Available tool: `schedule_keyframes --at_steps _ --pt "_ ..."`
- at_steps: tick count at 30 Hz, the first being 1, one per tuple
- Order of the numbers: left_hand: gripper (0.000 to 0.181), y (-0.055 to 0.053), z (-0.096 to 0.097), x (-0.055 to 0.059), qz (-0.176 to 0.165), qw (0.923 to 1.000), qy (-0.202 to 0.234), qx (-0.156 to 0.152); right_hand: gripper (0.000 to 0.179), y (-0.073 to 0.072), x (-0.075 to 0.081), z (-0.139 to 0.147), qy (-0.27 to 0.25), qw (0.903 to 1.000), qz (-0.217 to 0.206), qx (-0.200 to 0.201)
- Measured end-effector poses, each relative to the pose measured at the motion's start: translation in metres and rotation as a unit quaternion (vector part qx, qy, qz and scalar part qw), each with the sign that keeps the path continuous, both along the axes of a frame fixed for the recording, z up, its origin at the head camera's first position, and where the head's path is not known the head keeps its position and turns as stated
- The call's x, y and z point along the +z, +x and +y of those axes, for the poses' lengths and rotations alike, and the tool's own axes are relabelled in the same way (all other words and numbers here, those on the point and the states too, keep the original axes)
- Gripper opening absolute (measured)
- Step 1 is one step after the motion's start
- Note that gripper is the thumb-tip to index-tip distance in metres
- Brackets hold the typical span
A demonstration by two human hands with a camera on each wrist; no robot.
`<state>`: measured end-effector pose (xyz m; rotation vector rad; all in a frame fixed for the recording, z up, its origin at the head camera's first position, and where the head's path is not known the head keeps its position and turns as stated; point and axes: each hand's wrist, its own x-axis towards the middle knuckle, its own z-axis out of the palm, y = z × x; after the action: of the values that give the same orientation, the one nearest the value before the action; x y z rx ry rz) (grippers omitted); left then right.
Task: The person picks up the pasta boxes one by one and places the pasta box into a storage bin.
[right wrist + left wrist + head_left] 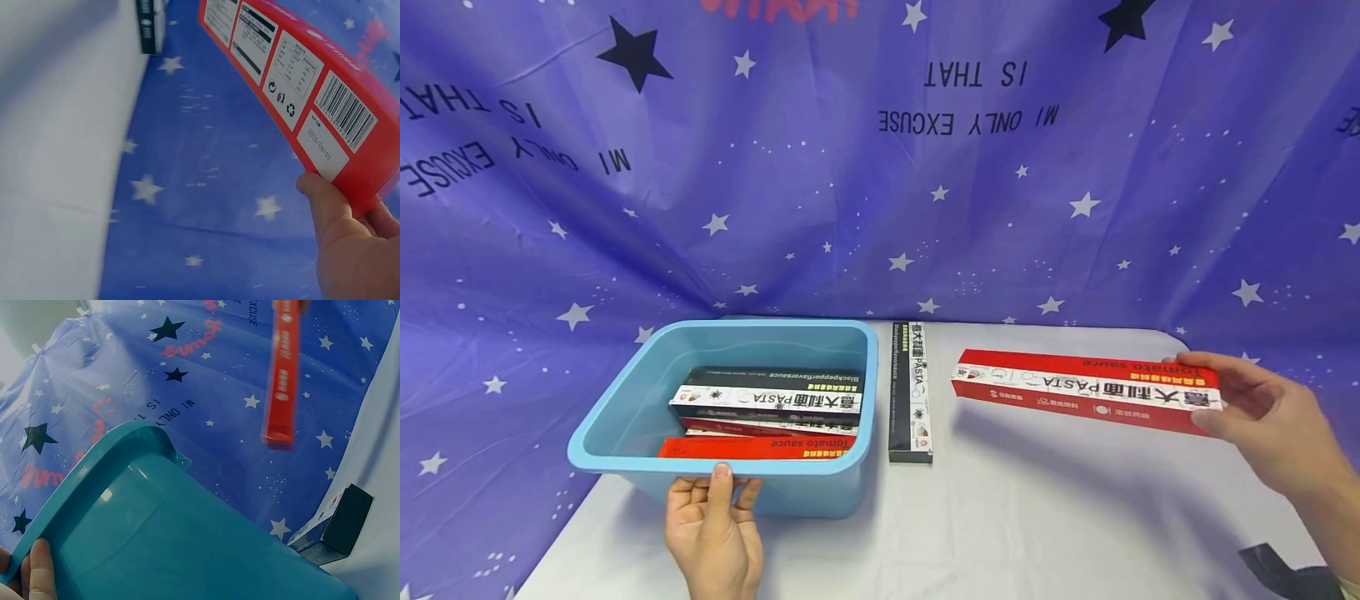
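My right hand [1273, 417] grips the right end of a red tomato sauce pasta box [1082, 390], held level above the table. In the right wrist view the thumb presses the underside of that box [312, 81], near its barcode. My left hand [717, 533] pinches the near rim of a blue plastic basin [722, 468], thumb on top and fingers beneath. Inside the basin lie black pepper pasta boxes [767, 400] and red tomato sauce boxes [752, 448]; the lower ones are partly hidden.
A black pasta box [912, 392] lies lengthwise on the white table [1000, 517], just right of the basin. Behind the table hangs a purple star-printed cloth [820, 183]. A dark strap-like object [1285, 571] shows at the lower right by the right wrist.
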<state>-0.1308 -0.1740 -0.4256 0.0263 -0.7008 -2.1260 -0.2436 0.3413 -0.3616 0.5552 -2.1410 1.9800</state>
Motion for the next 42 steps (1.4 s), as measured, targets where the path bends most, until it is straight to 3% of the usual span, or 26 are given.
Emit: schedule_keyframes --at_steps 4,7,11,15,18,23,29,33,38,42 --pt "0.019 0.000 0.000 0.000 -0.005 1.0000 -0.005 0.003 0.060 -0.002 0.035 -0.007 -0.018 0.9994 0.018 0.025" --pt "0.020 0.001 -0.002 0.000 0.001 1.0000 0.001 0.001 0.061 -0.007 0.060 -0.020 -0.060 0.9930 0.022 0.100" --pt "0.020 0.002 -0.005 0.000 0.006 1.0000 0.007 0.001 0.062 -0.015 0.090 -0.047 -0.066 0.9844 0.009 0.163" --pt "0.019 0.004 -0.006 0.000 0.007 0.9999 0.014 0.006 0.060 -0.020 0.114 -0.089 -0.031 0.9799 -0.001 0.197" --pt "0.020 0.005 -0.007 0.001 0.013 0.9997 0.016 0.010 0.055 -0.023 0.127 -0.129 0.022 0.9793 0.009 0.201" --pt "0.018 0.002 -0.007 0.001 0.018 0.9998 0.011 0.005 0.051 -0.026 0.132 -0.193 0.098 0.9733 0.020 0.207" --pt "0.020 -0.001 -0.004 0.000 0.008 0.9999 0.013 0.000 0.052 -0.028 0.126 -0.263 0.142 0.9609 -0.010 0.237" --pt "0.021 0.000 -0.002 -0.002 0.009 0.9997 0.021 -0.006 0.049 -0.029 0.123 -0.304 0.185 0.9532 0.003 0.239" --pt "0.020 0.000 -0.003 -0.002 0.012 0.9995 0.027 -0.009 0.050 -0.028 0.122 -0.348 0.261 0.9341 0.032 0.241" --pt "0.020 -0.002 -0.002 -0.001 0.009 0.9998 0.020 -0.003 0.051 -0.030 0.118 -0.375 0.293 0.9215 0.032 0.253"
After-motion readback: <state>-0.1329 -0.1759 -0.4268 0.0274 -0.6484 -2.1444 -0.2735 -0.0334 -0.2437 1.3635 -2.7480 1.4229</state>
